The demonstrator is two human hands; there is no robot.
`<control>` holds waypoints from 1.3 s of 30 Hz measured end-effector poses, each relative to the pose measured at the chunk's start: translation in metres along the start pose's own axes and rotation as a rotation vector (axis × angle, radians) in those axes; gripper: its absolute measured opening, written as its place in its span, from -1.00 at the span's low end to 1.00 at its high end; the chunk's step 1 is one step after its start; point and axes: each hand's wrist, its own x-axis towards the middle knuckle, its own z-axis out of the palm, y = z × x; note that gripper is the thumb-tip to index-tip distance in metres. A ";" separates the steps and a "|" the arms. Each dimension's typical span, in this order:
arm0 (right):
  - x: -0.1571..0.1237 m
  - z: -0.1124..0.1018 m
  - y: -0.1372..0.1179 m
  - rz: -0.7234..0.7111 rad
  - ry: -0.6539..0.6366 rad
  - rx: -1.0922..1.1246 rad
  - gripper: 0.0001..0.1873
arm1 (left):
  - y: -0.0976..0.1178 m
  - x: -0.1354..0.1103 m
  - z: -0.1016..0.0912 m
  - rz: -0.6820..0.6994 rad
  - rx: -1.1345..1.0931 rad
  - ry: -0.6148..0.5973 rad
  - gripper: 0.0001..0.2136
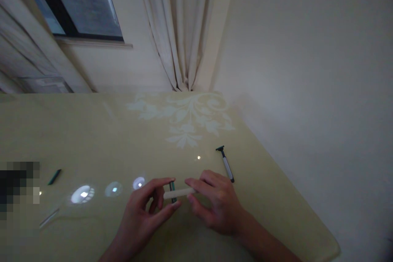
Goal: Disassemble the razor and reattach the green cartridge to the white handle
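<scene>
My left hand (149, 204) pinches a small razor cartridge (172, 186) by its two ends, between thumb and index finger. The cartridge is dark with a green strip and stands upright in the view. In the fingertips of my right hand (216, 200) is a slim whitish stick (179, 193), whose exact kind I cannot make out. It crosses in front of the cartridge, and its free end reaches toward my left palm. Whether the two touch is unclear. Just beyond my right hand lies a razor (226, 163) with a dark head and a grey-and-black handle.
A pale yellow glossy table (101, 139) with a white floral pattern bears everything. At left lie a small dark green piece (54, 177) and a thin clear strip (49, 218). A pixelated patch covers the left edge. A wall (307, 69) borders the table's right side.
</scene>
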 end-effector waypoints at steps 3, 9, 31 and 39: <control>0.000 0.001 -0.001 0.012 0.018 -0.018 -0.67 | 0.001 0.000 0.000 -0.004 -0.005 0.010 -0.67; 0.001 -0.001 -0.002 0.030 0.014 -0.008 -0.67 | 0.000 -0.001 0.000 0.008 -0.006 0.008 -0.67; 0.001 -0.004 -0.002 0.001 0.007 -0.002 -0.65 | 0.000 -0.001 0.000 -0.061 -0.052 0.011 -0.68; 0.001 -0.003 -0.001 -0.019 0.011 -0.003 -0.66 | 0.001 -0.001 0.001 -0.058 -0.063 0.004 -0.69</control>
